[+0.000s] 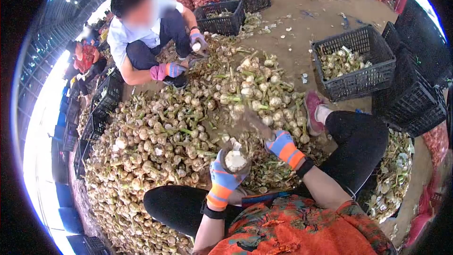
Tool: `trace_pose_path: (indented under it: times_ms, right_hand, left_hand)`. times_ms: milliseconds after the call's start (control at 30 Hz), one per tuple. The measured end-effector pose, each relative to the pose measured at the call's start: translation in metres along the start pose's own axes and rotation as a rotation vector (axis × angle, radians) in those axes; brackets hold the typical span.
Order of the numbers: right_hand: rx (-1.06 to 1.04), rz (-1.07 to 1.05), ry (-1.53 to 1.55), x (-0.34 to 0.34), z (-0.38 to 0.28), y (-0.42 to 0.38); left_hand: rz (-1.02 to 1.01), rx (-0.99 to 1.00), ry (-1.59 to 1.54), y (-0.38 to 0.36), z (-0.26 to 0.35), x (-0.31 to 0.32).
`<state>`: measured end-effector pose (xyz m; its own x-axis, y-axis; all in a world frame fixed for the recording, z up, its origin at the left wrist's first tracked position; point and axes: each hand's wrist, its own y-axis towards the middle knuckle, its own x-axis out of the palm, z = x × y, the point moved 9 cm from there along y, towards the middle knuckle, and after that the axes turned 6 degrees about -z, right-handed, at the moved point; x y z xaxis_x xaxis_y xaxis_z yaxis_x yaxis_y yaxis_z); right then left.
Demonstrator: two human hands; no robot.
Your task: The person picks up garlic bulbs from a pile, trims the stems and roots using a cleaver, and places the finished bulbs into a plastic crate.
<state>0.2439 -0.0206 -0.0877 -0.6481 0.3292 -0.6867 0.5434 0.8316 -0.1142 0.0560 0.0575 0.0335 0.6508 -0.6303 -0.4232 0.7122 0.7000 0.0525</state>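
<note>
Gloved in blue and orange, my left hand (222,182) is closed around a garlic bulb (235,161) whose pale, flat side faces up. To its right, my right hand (286,149), in a matching glove, grips a knife (257,124). The blade points up and to the left, apart from the bulb, and is smeared by motion. Beneath and beyond both hands spreads a heap of garlic bulbs (155,137) with short cut stems. Loose trimmings and dry skins (269,172) lie between my legs.
A co-worker (146,33) squats across the heap, gloved hands around a bulb. One black crate (354,85) with garlic stands at right, beside stacked crates (410,94). More crates (219,21) are at the back, and others (106,97) line the left edge.
</note>
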Motion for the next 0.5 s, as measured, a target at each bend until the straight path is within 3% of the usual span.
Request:
trace_pose_path:
  times_ms: [67, 100, 133, 167, 233, 267, 300, 367, 400, 500]
  right_hand:
    - [-0.039, 0.129, 0.078, -0.023, -0.022, -0.007]
    - [-0.037, 0.03, 0.461, -0.008, -0.017, -0.009]
    - [-0.036, -0.076, 0.844, 0.01, -0.016, -0.013]
    - [-0.041, -0.077, 0.845, 0.018, -0.015, -0.018]
    - [-0.19, -0.16, 1.006, 0.034, -0.027, -0.029]
    - [-0.126, -0.245, 0.795, 0.022, -0.047, -0.039]
    - [-0.126, -0.242, 0.8, 0.016, -0.056, -0.043]
    - [-0.231, -0.192, 0.564, 0.002, -0.08, -0.051]
    - [-0.218, -0.198, 0.57, -0.01, -0.094, -0.054]
    - [-0.257, -0.204, 0.514, 0.006, -0.084, -0.048]
  left_hand:
    - [0.088, -0.037, -0.37, 0.003, -0.035, 0.004]
    - [0.147, -0.047, -0.554, 0.006, -0.048, 0.005]
    - [0.054, -0.146, -0.775, 0.01, -0.062, 0.012]
    - [-0.016, -0.269, -0.985, 0.013, -0.068, 0.019]
    - [0.072, -0.387, -1.471, 0.009, -0.065, 0.027]
    - [0.102, -0.409, -1.561, 0.01, -0.069, 0.029]
    - [0.1, -0.411, -1.555, 0.009, -0.069, 0.031]
    - [0.014, -0.074, -1.219, 0.013, -0.046, 0.02]
    - [0.092, -0.061, -0.908, 0.01, -0.053, 0.018]
    - [0.033, -0.222, -1.161, 0.01, -0.082, 0.036]
